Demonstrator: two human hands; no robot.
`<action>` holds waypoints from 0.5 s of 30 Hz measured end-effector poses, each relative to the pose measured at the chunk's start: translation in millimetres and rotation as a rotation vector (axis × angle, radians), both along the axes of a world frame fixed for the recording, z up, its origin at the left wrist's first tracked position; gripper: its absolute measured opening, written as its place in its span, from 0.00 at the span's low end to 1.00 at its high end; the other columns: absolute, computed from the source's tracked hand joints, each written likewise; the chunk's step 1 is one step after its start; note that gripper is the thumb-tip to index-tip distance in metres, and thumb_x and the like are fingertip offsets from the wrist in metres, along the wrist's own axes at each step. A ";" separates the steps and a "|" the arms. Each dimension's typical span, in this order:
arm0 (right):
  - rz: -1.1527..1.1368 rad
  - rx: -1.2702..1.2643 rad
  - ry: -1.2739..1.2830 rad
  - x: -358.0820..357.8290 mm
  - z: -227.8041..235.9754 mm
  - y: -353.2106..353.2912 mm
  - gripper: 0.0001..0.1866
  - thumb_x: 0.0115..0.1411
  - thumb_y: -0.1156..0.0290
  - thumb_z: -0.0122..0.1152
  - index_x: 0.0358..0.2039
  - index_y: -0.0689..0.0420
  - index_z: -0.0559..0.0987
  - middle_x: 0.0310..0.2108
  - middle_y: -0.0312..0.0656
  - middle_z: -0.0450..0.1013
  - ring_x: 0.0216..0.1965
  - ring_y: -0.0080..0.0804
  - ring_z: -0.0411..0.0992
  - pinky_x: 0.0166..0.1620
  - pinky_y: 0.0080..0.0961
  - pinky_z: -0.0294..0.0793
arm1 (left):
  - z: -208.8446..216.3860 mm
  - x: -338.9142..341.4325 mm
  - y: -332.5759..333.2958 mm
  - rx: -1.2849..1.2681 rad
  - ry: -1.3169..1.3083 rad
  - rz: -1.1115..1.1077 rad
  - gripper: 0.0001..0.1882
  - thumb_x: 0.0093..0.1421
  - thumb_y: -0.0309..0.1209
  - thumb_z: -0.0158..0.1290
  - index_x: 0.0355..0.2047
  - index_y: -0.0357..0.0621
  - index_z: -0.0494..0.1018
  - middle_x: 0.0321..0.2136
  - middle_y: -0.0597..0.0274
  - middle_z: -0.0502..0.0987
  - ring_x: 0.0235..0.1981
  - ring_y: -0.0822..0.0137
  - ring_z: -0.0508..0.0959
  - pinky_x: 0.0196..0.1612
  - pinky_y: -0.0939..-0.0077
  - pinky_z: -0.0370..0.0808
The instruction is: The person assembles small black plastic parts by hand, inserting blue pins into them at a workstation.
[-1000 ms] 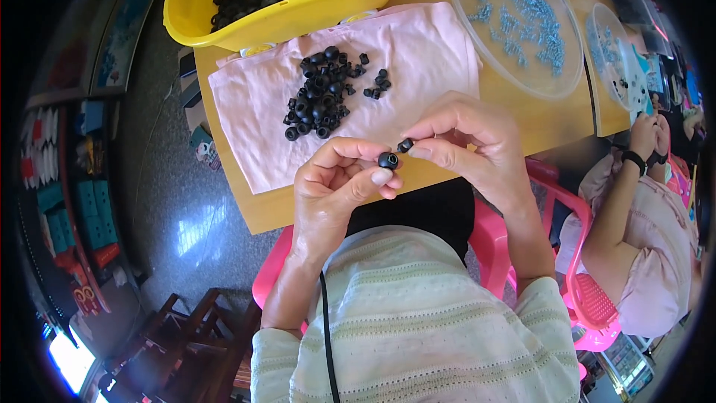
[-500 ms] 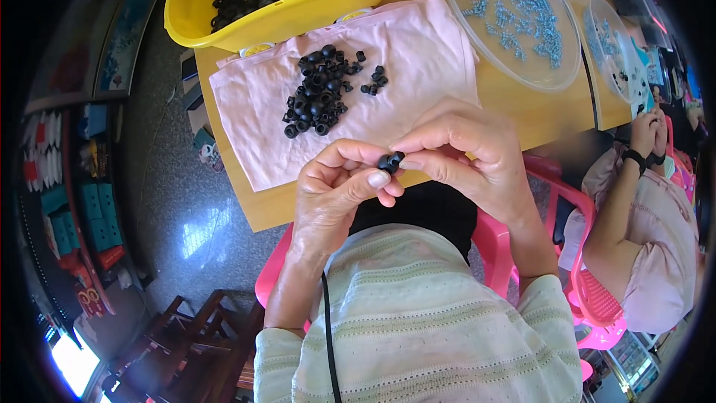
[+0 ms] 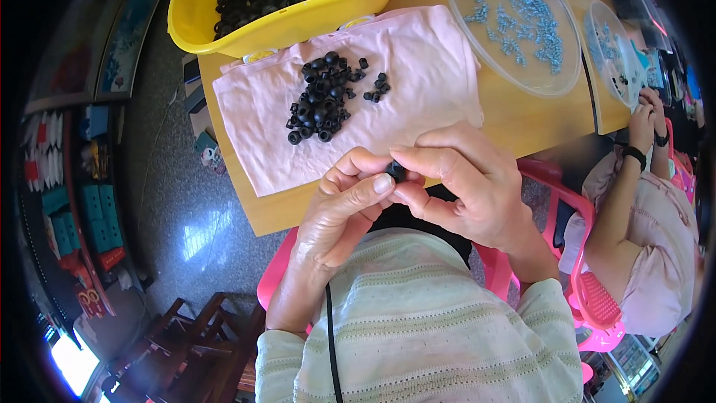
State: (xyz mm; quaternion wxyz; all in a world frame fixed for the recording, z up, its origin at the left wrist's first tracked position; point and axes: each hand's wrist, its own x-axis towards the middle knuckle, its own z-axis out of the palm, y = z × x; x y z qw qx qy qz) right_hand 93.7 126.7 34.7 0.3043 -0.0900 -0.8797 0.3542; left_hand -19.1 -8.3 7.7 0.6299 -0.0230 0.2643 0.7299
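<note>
A small round black part is pinched between my two hands, just in front of the table edge. My left hand grips it with thumb and fingers. My right hand has its thumb and forefinger closed on the same part from the other side; the fingers cover much of it. Beyond my hands, a pile of black rounded parts with hollow ends lies on a pink cloth. Several smaller black pieces lie apart from the pile, to its right.
A yellow tub full of black parts stands at the back left. To the right, a round clear plastic tray holds small blue pieces. Another person sits at the far right by a second tray. A pink chair is under me.
My right fingers have closed around the black part from above and below, hiding its narrower end. The scene has shifted slightly down in view.
</note>
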 end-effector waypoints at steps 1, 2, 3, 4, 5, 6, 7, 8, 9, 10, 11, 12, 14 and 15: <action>-0.001 0.001 0.002 -0.7 0.3 -0.2 0.20 0.39 0.79 0.69 0.36 0.55 0.79 0.29 0.34 0.72 0.28 0.29 0.74 0.27 0.23 0.74 | 0.1 -0.3 -0.4 0.001 0.002 -0.001 0.05 0.60 0.25 0.56 0.37 0.44 0.73 0.38 0.57 0.79 0.41 0.65 0.79 0.48 0.69 0.74; -0.006 0.034 0.006 -1.5 0.7 -0.4 0.19 0.39 0.78 0.69 0.36 0.55 0.79 0.29 0.34 0.72 0.28 0.29 0.74 0.27 0.23 0.74 | -0.6 -0.7 -1.3 0.008 -0.027 -0.001 0.05 0.60 0.24 0.55 0.37 0.44 0.74 0.38 0.57 0.79 0.41 0.66 0.79 0.49 0.69 0.74; -0.010 0.067 0.010 -2.2 1.1 -0.5 0.19 0.39 0.78 0.68 0.35 0.55 0.79 0.29 0.34 0.72 0.28 0.29 0.74 0.27 0.23 0.74 | -1.2 -1.0 -2.1 0.014 -0.056 0.000 0.05 0.60 0.23 0.55 0.37 0.44 0.74 0.38 0.58 0.79 0.41 0.66 0.79 0.49 0.70 0.74; -0.013 0.069 0.012 -2.1 0.8 -0.9 0.19 0.39 0.78 0.68 0.35 0.55 0.79 0.29 0.34 0.72 0.28 0.29 0.74 0.27 0.23 0.74 | -1.9 -0.9 -2.9 0.016 -0.054 -0.004 0.05 0.60 0.23 0.55 0.37 0.44 0.74 0.38 0.58 0.79 0.41 0.66 0.79 0.49 0.70 0.74; -0.019 0.075 0.009 -1.8 0.2 -1.7 0.18 0.39 0.78 0.68 0.35 0.55 0.79 0.29 0.34 0.72 0.28 0.29 0.74 0.27 0.23 0.74 | -2.5 -0.5 -4.0 -0.005 -0.008 -0.008 0.07 0.59 0.23 0.56 0.38 0.46 0.74 0.39 0.60 0.78 0.42 0.67 0.78 0.50 0.69 0.73; -0.026 0.081 0.005 -1.5 -0.5 -1.8 0.18 0.39 0.78 0.68 0.34 0.55 0.79 0.29 0.34 0.72 0.28 0.29 0.74 0.28 0.23 0.74 | -2.7 -0.1 -4.8 -0.025 0.038 -0.013 0.08 0.58 0.23 0.56 0.39 0.47 0.75 0.39 0.62 0.78 0.44 0.68 0.76 0.51 0.69 0.72; -0.029 0.083 0.009 -1.8 -0.9 -1.2 0.18 0.39 0.78 0.68 0.34 0.55 0.79 0.29 0.34 0.72 0.28 0.29 0.74 0.28 0.23 0.74 | -2.4 0.6 -5.8 -0.023 0.041 -0.016 0.08 0.58 0.23 0.56 0.39 0.47 0.75 0.39 0.62 0.78 0.44 0.68 0.76 0.51 0.69 0.72; -0.001 0.084 0.044 -2.3 -1.3 -0.3 0.18 0.38 0.80 0.68 0.34 0.57 0.79 0.29 0.36 0.72 0.25 0.30 0.73 0.26 0.23 0.73 | -1.9 1.5 -6.4 -0.058 0.046 -0.002 0.08 0.57 0.23 0.57 0.38 0.46 0.75 0.38 0.63 0.78 0.42 0.69 0.77 0.50 0.69 0.73; 0.027 0.086 0.079 -2.6 -1.5 0.4 0.19 0.37 0.83 0.68 0.34 0.59 0.80 0.28 0.39 0.73 0.22 0.30 0.71 0.24 0.23 0.72 | -1.6 1.9 -6.8 -0.091 0.052 0.012 0.08 0.57 0.22 0.58 0.37 0.45 0.75 0.37 0.63 0.79 0.41 0.69 0.78 0.49 0.70 0.73; 0.025 0.088 0.083 -2.4 -2.0 0.9 0.19 0.37 0.83 0.68 0.34 0.59 0.80 0.28 0.39 0.73 0.22 0.30 0.71 0.24 0.23 0.72 | -2.4 1.5 -7.3 -0.089 0.056 0.009 0.08 0.57 0.22 0.58 0.37 0.45 0.75 0.37 0.63 0.79 0.41 0.69 0.78 0.49 0.70 0.73; 0.037 0.121 0.085 -1.9 -2.2 1.3 0.17 0.37 0.83 0.67 0.33 0.61 0.80 0.28 0.40 0.72 0.21 0.30 0.71 0.23 0.23 0.72 | -3.4 0.9 -7.5 -0.109 0.051 0.001 0.08 0.56 0.22 0.58 0.36 0.44 0.75 0.36 0.62 0.79 0.39 0.69 0.78 0.48 0.70 0.74; 0.049 0.154 0.088 -1.7 -2.5 1.4 0.15 0.38 0.83 0.66 0.31 0.62 0.79 0.27 0.40 0.72 0.21 0.31 0.71 0.23 0.23 0.71 | -3.4 0.2 -7.7 -0.128 0.046 -0.008 0.07 0.56 0.22 0.59 0.35 0.43 0.75 0.34 0.62 0.79 0.38 0.69 0.78 0.47 0.71 0.75; 0.082 0.170 0.130 -0.4 -5.6 0.7 0.13 0.38 0.83 0.66 0.29 0.64 0.79 0.27 0.40 0.72 0.21 0.31 0.70 0.23 0.23 0.71 | -0.3 0.9 -5.4 -0.144 0.046 0.007 0.06 0.55 0.22 0.59 0.34 0.42 0.75 0.34 0.62 0.79 0.37 0.69 0.79 0.47 0.70 0.75; 0.089 0.162 0.137 -1.0 -6.2 1.5 0.13 0.38 0.83 0.67 0.29 0.64 0.79 0.27 0.40 0.71 0.21 0.31 0.71 0.23 0.23 0.72 | 0.9 -0.3 -4.3 -0.150 0.050 -0.009 0.06 0.55 0.22 0.59 0.33 0.42 0.74 0.34 0.61 0.79 0.37 0.69 0.79 0.46 0.70 0.75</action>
